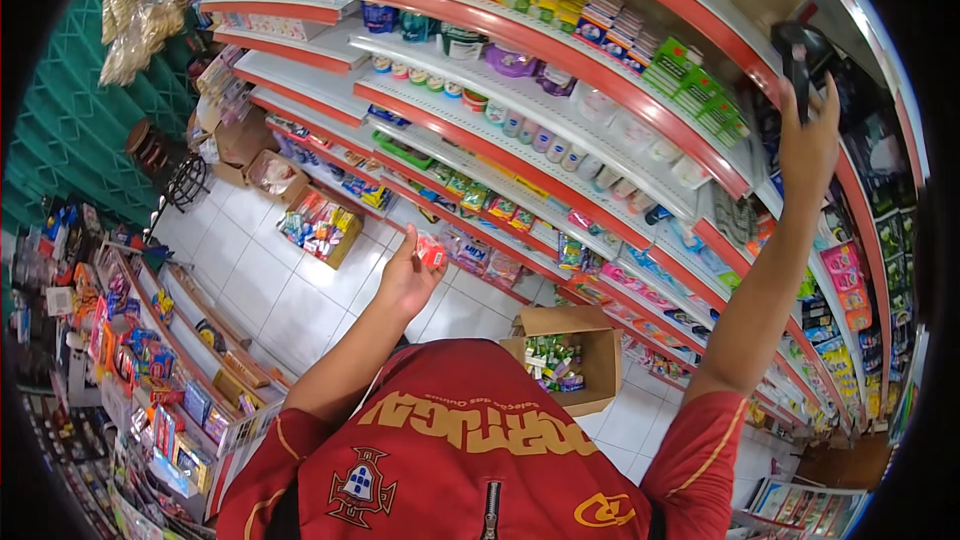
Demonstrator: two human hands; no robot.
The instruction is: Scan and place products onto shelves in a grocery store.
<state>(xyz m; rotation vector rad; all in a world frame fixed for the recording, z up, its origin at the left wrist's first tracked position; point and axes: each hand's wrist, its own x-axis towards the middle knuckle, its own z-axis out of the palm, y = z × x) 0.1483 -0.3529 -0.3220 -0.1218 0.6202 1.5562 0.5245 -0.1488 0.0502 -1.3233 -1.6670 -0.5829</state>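
My left hand (411,277) holds a small red and white box (430,250) in front of the lower shelves. Raised to the upper right, my right hand (810,124) is at a black object (796,64) on a high shelf; its fingers are spread along the object's lower end, and whether they grip it is unclear. Other dark items lie behind it. Green boxes (694,86) stand in rows on the shelf to the left of that hand.
An open carton of small packs (611,371) stands on the tiled floor close before me. Another filled carton (345,244) sits by the shelf foot. Red-edged shelves (540,11) curve along the far and right sides. A loaded display rack (225,427) is at left.
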